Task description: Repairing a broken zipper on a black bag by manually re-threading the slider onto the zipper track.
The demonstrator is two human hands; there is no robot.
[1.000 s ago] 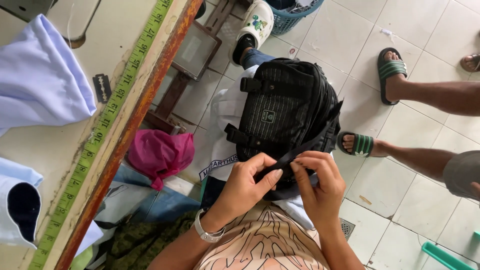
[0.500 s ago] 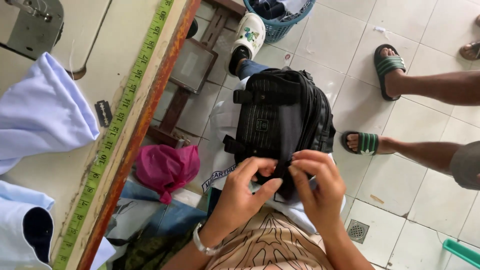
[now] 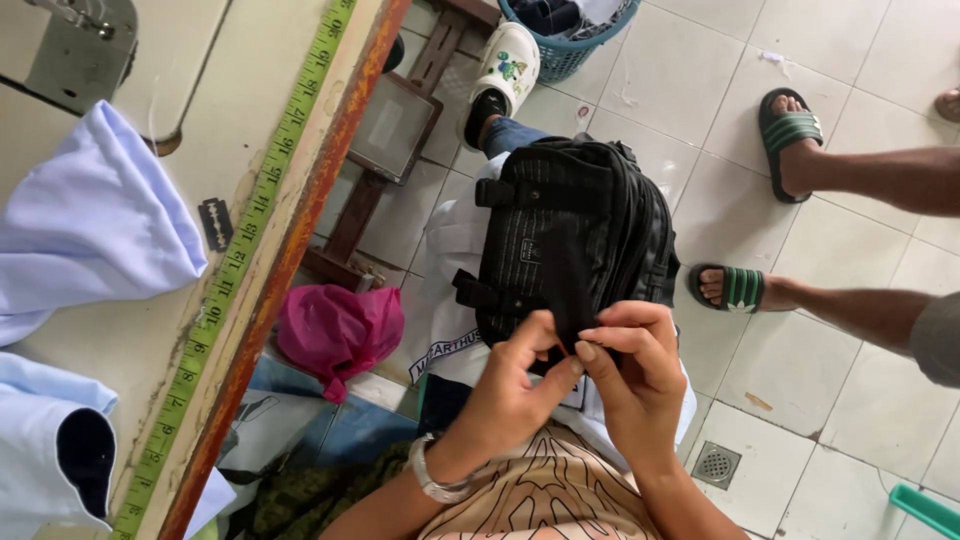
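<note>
both hands, left hand (image 3: 515, 385) and right hand (image 3: 635, 375), hide the black bag (image 3: 570, 240) edge.

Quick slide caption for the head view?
Both hands, left and right, pinch the near edge of a black fabric backpack on the lap.

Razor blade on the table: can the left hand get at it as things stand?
Probably yes, but not right away. The razor blade lies bare beside the tape measure, nothing over it. The left hand is busy pinching the black backpack with the right hand.
</note>
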